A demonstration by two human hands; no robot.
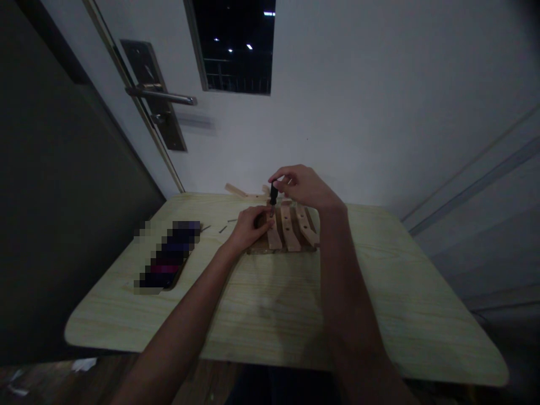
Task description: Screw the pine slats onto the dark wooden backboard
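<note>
My right hand (301,185) pinches the top of a screwdriver (274,194) with a black handle, which stands nearly upright. Its tip points down at the leftmost of several curved pale wooden pieces (274,239). Against that same piece, my left hand (248,228) closes its thumb and index finger close to the screwdriver's tip. A middle wooden piece (291,236) and a right one (307,226) lie beside it, each with dark round holes. Under them is a brown board (262,247). Whether a screw sits beneath the tip is too small to tell.
Left of my hand, several small screws (223,229) lie on the light wood-grain table (261,304). A phone (172,256), partly blurred out, rests farther left. More pale wooden pieces (236,190) lie at the back edge, near a white door (358,101) with a metal handle (162,97).
</note>
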